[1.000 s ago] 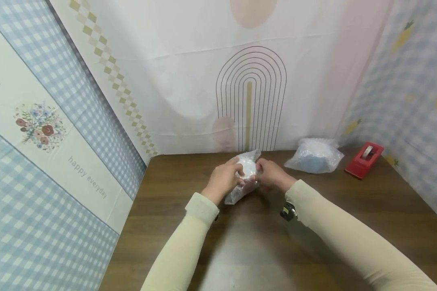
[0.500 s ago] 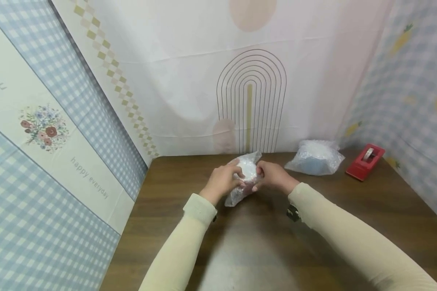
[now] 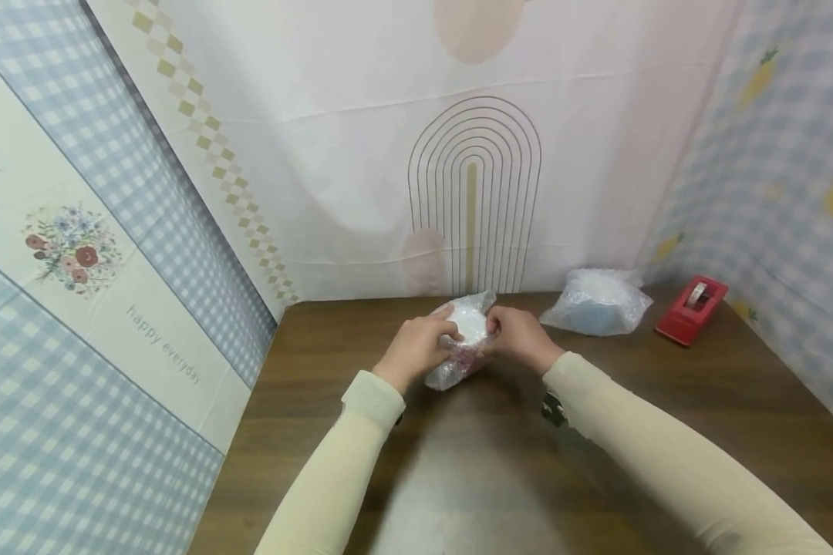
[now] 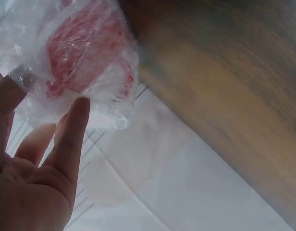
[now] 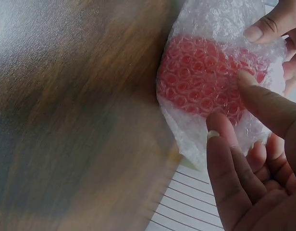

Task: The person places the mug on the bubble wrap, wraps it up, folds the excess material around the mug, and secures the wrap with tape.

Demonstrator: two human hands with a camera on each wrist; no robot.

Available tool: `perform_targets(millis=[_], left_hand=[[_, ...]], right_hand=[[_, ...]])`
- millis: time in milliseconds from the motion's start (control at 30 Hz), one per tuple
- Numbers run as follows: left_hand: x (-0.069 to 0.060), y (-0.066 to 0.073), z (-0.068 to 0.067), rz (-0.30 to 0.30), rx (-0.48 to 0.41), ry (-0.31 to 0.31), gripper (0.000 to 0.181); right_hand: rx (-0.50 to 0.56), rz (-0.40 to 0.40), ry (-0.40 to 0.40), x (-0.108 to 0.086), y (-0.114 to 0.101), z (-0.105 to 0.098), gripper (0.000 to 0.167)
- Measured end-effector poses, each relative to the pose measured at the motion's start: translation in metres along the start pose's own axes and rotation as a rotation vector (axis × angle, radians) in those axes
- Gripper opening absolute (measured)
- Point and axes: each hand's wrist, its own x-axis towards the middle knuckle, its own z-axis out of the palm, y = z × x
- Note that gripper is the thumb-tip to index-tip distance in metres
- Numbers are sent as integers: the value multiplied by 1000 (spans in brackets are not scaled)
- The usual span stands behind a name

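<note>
A bubble-wrapped package [image 3: 468, 327] with a white top sits near the back of the brown table, between both hands. Red sides show through its clear wrap in the right wrist view, where rows of bubbles are plain. My left hand [image 3: 416, 348] grips the package from the left, thumb and fingers spread around it; the left thumb [image 5: 256, 32] lies on the wrap. From the other side, my right hand [image 3: 524, 338] pinches the wrap, its thumb [image 5: 251, 84] on the red face and its fingers curled at the edge. What the wrap encloses cannot be told exactly.
A second bubble-wrapped bundle [image 3: 597, 302], bluish inside, lies to the right at the back. Beside it is a red tape dispenser [image 3: 693, 310] with a roll in it. A patterned cloth [image 3: 361, 177] hangs behind the table, and checked cloths hang at both sides.
The right thumb parted from the fingers half a second ago and is now drawn in against the wrap. The package stays in about the same place.
</note>
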Motion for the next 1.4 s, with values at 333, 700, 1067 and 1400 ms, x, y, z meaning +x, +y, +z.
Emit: perform_targets(millis=[333,700,1067,1400], left_hand=[[20,3,6,-21,77,75,22],[47,-8,13,-34,21,49,23],[68,-17,9,-38,-19,54,20],[80,-21,15,-57,-72,42,20]], right_hand=[[10,-24,68,25,26,2,34],[-33,88,67,38,23,-5,38],[-10,115,94,67,46,-3,35],[6,163,102,58,28,-12,37]])
